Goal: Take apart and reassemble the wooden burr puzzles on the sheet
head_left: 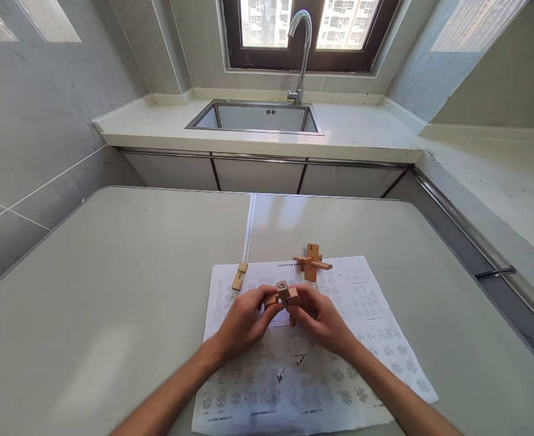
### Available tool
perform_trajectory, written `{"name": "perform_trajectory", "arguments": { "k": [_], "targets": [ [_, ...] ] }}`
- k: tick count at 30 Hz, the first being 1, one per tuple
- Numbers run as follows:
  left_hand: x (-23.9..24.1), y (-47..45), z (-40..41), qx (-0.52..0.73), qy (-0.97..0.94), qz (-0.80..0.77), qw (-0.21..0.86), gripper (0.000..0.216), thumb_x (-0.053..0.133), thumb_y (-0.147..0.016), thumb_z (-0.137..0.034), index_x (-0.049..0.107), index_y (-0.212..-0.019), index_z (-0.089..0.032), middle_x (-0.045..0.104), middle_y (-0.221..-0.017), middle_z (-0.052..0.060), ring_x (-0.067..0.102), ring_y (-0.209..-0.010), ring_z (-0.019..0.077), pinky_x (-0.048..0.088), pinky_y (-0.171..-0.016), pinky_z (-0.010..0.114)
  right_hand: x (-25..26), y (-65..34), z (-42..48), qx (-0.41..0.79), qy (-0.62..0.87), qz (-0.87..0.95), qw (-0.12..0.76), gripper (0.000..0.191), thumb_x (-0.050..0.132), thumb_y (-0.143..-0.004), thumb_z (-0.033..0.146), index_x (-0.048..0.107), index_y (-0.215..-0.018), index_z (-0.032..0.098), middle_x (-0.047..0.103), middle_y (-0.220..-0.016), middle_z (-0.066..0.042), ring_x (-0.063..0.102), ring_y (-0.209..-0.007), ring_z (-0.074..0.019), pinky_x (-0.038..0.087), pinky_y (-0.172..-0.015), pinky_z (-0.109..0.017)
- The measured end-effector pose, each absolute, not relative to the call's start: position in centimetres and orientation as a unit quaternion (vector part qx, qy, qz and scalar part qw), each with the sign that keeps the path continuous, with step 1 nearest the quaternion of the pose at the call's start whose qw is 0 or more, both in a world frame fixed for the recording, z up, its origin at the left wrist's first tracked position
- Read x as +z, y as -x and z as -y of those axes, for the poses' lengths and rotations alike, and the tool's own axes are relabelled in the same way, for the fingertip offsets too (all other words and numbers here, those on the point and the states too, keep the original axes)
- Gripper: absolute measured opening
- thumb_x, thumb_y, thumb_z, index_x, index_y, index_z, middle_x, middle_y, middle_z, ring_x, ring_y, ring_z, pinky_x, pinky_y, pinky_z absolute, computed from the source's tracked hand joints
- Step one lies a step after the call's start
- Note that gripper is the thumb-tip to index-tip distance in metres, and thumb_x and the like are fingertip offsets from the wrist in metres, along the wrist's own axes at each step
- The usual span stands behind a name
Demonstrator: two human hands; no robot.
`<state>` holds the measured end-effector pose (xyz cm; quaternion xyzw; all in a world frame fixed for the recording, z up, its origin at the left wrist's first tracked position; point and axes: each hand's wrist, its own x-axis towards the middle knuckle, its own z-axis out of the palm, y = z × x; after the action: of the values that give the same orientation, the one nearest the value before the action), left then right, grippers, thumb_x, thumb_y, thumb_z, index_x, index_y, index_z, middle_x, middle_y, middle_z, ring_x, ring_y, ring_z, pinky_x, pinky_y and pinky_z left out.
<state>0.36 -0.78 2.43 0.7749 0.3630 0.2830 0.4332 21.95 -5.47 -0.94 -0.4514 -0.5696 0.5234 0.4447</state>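
Observation:
Several light wooden puzzle pieces (283,292) are fitted together between my two hands, above the printed sheet. My left hand (247,315) pinches their left side, thumb below and fingers above. On the right side my right hand (318,316) grips them in the same way. A dark mark shows on the upright piece's end. One loose notched puzzle piece (237,282) lies on the sheet, left of and beyond my hands. Farther off to the right stands a darker wooden assembly (311,263) of crossed pieces, marked with a 2.
The large paper sheet (362,375), covered in small printed diagrams, lies on a pale table (89,290) with a seam down its middle. Beyond the table are a counter with a sink (258,132), a tap (304,54) and a window. Tiled walls flank it.

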Motion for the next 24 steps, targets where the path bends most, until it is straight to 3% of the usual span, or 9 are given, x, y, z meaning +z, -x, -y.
{"name": "perform_trajectory", "arguments": {
  "k": [3,9,15,19,24],
  "targets": [
    [2.4,-0.4,0.8,0.275,-0.767,-0.362,0.452,0.02,0.055,-0.106,-0.032,0.065,-0.119,-0.021,0.076,-0.098,0.005,0.068,-0.082,0.0193,0.051,-0.076,0.031,-0.5,-22.0,5.5,0.522,0.459,0.579,0.425,0.027,0.062,-0.105,0.049,0.07,-0.109,0.024,0.07,-0.078,-0.002,0.066,-0.067,-0.0202,0.053,-0.066,-0.033],
    [2.3,-0.4,0.7,0.259,-0.757,-0.323,0.506,0.028,0.049,-0.109,-0.032,0.061,-0.131,-0.021,0.074,-0.105,0.008,0.068,-0.089,0.0208,0.055,-0.081,0.033,-0.2,-22.4,5.2,0.548,0.443,0.56,0.436,0.032,0.056,-0.107,0.054,0.066,-0.103,0.024,0.069,-0.085,-0.003,0.062,-0.061,-0.0178,0.05,-0.062,-0.032],
    [2.1,-0.3,0.7,0.263,-0.748,-0.313,0.523,0.022,0.049,-0.109,-0.032,0.061,-0.123,-0.021,0.07,-0.095,0.005,0.063,-0.079,0.0175,0.053,-0.075,0.03,0.0,-22.7,5.3,0.613,0.41,0.529,0.419,0.041,0.055,-0.106,0.059,0.061,-0.092,0.022,0.062,-0.078,0.0,0.049,-0.05,-0.0115,0.037,-0.051,-0.028],
    [2.1,-0.1,0.5,0.257,-0.75,-0.311,0.524,0.019,0.049,-0.108,-0.029,0.06,-0.121,-0.02,0.068,-0.091,0.004,0.062,-0.078,0.0169,0.051,-0.074,0.029,-0.1,-22.8,5.5,0.696,0.35,0.493,0.387,0.043,0.053,-0.107,0.061,0.061,-0.098,0.02,0.059,-0.073,0.002,0.044,-0.046,-0.0086,0.036,-0.049,-0.026],
    [2.4,0.0,0.7,0.245,-0.761,-0.29,0.525,0.02,0.048,-0.108,-0.025,0.061,-0.123,-0.019,0.074,-0.103,0.007,0.067,-0.091,0.0194,0.052,-0.084,0.031,-0.3,-23.4,5.3,0.81,0.236,0.414,0.341,0.045,0.064,-0.102,0.062,0.06,-0.099,0.017,0.056,-0.076,0.002,0.045,-0.047,-0.0058,0.034,-0.042,-0.021]
  ]
}}
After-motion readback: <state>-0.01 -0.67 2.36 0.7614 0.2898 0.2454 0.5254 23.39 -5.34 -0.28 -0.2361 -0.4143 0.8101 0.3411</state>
